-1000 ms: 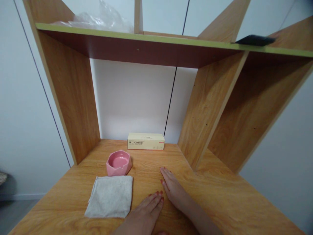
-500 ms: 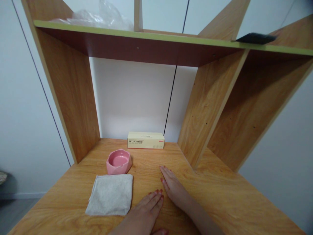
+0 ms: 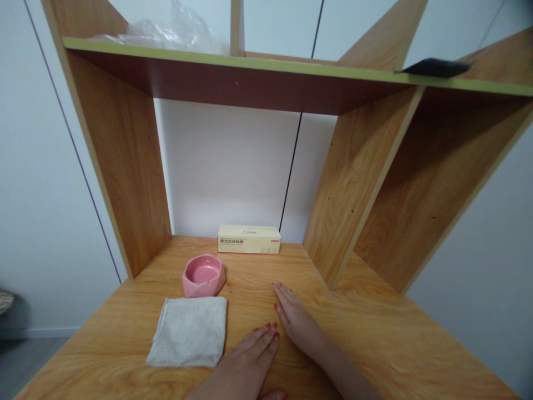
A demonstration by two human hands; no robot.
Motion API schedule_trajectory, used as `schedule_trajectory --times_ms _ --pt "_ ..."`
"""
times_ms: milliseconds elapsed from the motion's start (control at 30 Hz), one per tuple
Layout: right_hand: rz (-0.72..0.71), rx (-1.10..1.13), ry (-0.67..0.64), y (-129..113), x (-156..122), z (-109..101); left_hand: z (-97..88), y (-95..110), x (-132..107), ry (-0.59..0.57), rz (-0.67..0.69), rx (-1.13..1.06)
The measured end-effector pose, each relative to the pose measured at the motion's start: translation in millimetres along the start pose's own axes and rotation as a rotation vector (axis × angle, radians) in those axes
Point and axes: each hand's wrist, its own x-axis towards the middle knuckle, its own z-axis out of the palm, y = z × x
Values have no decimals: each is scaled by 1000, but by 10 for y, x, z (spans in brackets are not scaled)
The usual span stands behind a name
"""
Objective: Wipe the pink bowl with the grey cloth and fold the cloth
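My left hand [image 3: 250,355] lies flat on the wooden desk [image 3: 375,355], fingers stretched out and holding nothing. Just ahead and to the right, my right hand [image 3: 293,318] also rests on the desktop with its fingers extended and nothing in it. Left of my left hand is a folded light grey cloth [image 3: 189,331]. A pink faceted ashtray [image 3: 204,286] with notches in its rim stands right behind the cloth. Farther back, a cream cling film box [image 3: 249,240] with dark lettering and a small red label lies lengthwise near the rear edge.
Wooden side panels [image 3: 116,161] and an upright divider [image 3: 358,178] frame the desk. Across the top runs a shelf [image 3: 270,65] with yellow-green edging, carrying crumpled clear plastic [image 3: 170,33] and a flat black object [image 3: 437,67]. A white wall is behind.
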Motion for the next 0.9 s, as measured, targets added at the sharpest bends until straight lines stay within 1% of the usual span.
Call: schedule_trajectory --times_ms 233,400,533,900 --pt "8 -34 -11 -9 7 -17 -16 11 12 -32 -18 0" --pt "6 -43 -18 -18 7 -20 23 -17 10 0 0 3" --pt "6 -29 -18 -14 2 -19 22 -21 14 -21 -3 12" --pt "14 -1 -35 -17 11 -29 36 -31 11 -4 0 19"
